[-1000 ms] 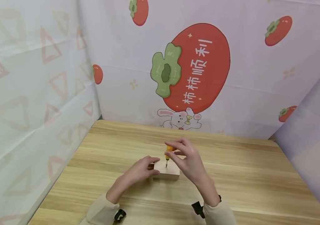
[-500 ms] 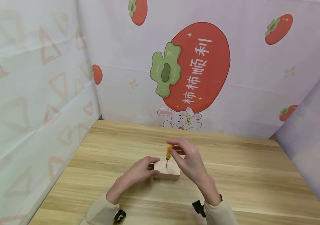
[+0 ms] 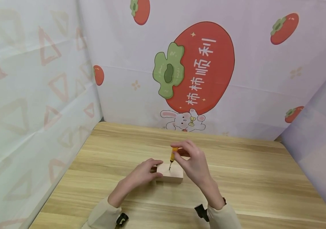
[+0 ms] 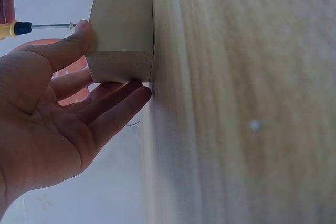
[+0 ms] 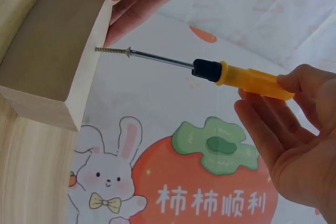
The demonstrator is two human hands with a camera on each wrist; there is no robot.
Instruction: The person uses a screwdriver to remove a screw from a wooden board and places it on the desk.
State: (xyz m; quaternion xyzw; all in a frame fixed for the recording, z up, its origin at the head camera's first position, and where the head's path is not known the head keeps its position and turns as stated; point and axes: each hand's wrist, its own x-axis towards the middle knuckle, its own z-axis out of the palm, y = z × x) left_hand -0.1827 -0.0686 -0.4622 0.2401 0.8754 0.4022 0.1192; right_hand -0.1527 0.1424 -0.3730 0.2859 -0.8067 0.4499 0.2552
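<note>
A pale wooden block (image 3: 175,173) lies on the table with a screw (image 5: 113,51) standing in its top face, much of the thread still showing. My left hand (image 3: 141,174) grips the block's left end; in the left wrist view the thumb (image 4: 80,38) is on the top edge and the other fingers are at the end and low side. Between thumb and fingertips, my right hand (image 3: 194,162) pinches the yellow handle of a screwdriver (image 5: 247,78). The screwdriver's tip meets the screw head, and in the head view its handle leans slightly right.
The wood-grain table (image 3: 246,184) extends around the block on all sides. Behind it hangs a backdrop (image 3: 117,101) printed with persimmons and a rabbit, and a patterned sheet (image 3: 37,105) bounds the left side.
The screwdriver handle has tilted a little to the right, and my right-hand fingers have shifted around it. My left hand and the block have stayed in place.
</note>
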